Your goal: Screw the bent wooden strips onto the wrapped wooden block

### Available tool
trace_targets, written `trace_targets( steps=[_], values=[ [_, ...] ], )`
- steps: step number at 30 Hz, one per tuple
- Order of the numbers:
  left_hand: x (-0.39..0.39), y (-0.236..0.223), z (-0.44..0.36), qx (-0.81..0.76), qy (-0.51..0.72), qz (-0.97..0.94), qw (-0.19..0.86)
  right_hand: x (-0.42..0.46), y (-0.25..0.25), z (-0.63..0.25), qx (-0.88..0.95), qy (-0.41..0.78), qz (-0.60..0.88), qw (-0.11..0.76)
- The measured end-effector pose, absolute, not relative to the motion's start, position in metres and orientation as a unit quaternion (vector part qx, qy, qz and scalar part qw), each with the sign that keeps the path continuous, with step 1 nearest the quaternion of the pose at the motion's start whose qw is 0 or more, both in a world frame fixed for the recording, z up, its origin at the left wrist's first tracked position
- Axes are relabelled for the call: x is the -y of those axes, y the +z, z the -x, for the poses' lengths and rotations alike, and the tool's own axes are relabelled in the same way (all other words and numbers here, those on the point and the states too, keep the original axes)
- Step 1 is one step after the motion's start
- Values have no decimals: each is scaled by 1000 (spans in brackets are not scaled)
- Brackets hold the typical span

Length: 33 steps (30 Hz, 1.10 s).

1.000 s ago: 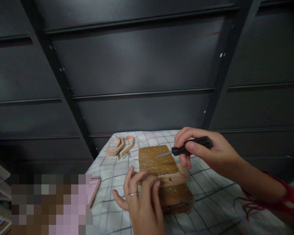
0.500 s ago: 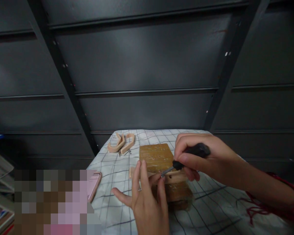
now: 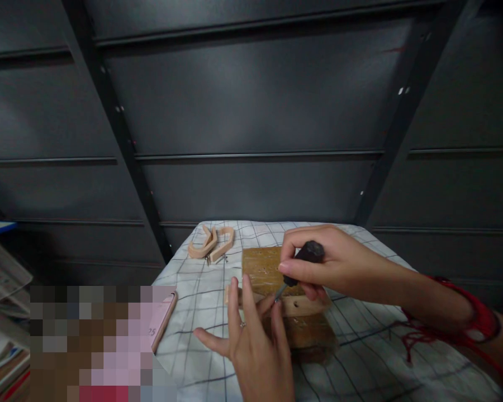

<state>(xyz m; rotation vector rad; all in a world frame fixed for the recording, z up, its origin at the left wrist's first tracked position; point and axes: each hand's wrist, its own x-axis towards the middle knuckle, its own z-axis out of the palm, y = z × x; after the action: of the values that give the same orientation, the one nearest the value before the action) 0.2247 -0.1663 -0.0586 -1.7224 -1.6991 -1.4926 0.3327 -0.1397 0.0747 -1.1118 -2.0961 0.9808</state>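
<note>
My right hand (image 3: 335,257) is closed around the black handle of a screwdriver (image 3: 305,259), which leans with its tip down and to the left. The tip meets a small screw (image 3: 276,300) at a pale wooden strip (image 3: 312,305). My left hand (image 3: 257,349) pinches the screw between thumb and index finger, its other fingers stretched out over the strip. A round hole shows in the strip right of the screw. Beneath the strip lies a brown, tape-wrapped block (image 3: 257,261) with small holes in its top. Fingers hide part of the strip and the screw's lower end.
Bent pale wooden pieces (image 3: 202,249) and a few loose screws (image 3: 222,258) lie at the back left of the checked tablecloth (image 3: 197,301). A pink-edged phone (image 3: 161,324) is at the left edge. Dark metal panels (image 3: 251,106) rise behind the table.
My right hand has moved left, bringing the screwdriver to a steeper angle over the screw. The left hand keeps its pinch. The whole view has shifted slightly.
</note>
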Motion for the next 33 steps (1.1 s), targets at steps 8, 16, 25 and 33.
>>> trace_targets(
  steps=[8,16,25,33],
  values=[
    [166,-61,-227,620,-493,593,142,135,72,-334,810,356,383,267],
    [164,-62,-228,624,-485,599,130,130,72,-334,818,362,375,244],
    [164,-62,-227,629,-475,598,146,127,72,-333,827,337,378,245],
    [163,-61,-229,638,-456,603,148,125,69,-331,830,321,389,239]
  ],
)
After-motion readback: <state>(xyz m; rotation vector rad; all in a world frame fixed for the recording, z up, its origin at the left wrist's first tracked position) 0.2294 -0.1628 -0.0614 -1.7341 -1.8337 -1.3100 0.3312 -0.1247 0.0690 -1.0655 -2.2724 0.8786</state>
